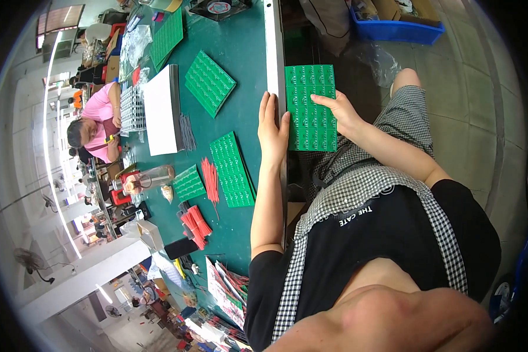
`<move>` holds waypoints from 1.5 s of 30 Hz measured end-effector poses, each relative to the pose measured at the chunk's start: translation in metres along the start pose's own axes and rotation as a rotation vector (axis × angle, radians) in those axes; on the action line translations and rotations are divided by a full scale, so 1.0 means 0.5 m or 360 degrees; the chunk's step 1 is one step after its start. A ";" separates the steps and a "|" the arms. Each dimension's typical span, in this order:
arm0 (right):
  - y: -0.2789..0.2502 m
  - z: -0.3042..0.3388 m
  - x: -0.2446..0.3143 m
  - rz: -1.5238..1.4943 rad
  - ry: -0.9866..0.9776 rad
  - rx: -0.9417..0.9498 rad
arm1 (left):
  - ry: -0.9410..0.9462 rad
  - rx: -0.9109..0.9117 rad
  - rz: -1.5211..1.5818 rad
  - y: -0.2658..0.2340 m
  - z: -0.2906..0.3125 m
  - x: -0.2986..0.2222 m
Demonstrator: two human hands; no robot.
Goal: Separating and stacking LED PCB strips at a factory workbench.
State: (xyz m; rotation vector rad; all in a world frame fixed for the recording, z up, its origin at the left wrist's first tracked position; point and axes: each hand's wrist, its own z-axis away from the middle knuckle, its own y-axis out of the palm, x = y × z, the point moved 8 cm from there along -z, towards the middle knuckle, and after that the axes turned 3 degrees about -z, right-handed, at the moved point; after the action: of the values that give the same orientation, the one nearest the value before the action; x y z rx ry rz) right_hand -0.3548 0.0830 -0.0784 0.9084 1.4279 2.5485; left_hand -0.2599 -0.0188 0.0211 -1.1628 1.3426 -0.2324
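A green circuit board panel (302, 117), with rows of small repeated boards, is held over my lap beside the bench edge. My right hand (341, 114) grips its right side, thumb on top and fingers underneath. My left hand (272, 132) lies along the bench edge with fingers stretched out; its thumb is at the panel's left side, and I cannot tell whether it presses on it. On the green bench (234, 234) to the left are a stack of similar panels (232, 170), another stack (211, 82) farther off, and red wires (210, 179).
White sheets (163, 114), a smaller green panel (189, 183), red bundles (195, 224) and a clear bottle (152, 179) crowd the bench's left part. A blue bin (396, 29) stands on the floor at far right. Across the bench sits a person in pink (102, 105).
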 end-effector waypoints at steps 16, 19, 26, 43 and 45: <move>0.065 0.007 0.007 -0.0136 0.0278 0.0176 | -0.0027 0.0047 -0.0029 0.009 0.001 0.013; 0.079 0.012 0.010 -0.0032 0.0355 0.0246 | -0.0071 0.0034 0.0125 0.007 -0.001 0.014; 0.115 0.013 0.015 0.0081 0.0345 0.0209 | -0.0085 0.0016 0.0324 0.005 -0.002 0.040; 0.155 0.023 0.033 0.0227 0.0397 -0.0063 | 0.0070 -0.0107 0.0086 0.006 0.003 0.010; 0.154 0.022 0.035 0.0283 0.0402 -0.0111 | 0.0112 -0.0086 -0.0129 0.010 0.003 0.002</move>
State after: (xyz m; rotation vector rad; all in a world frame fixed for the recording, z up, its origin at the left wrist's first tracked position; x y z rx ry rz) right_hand -0.3471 0.0540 -0.0044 0.7569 1.3608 2.9147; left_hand -0.2609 -0.0163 0.0164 -1.2659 1.3714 -0.2997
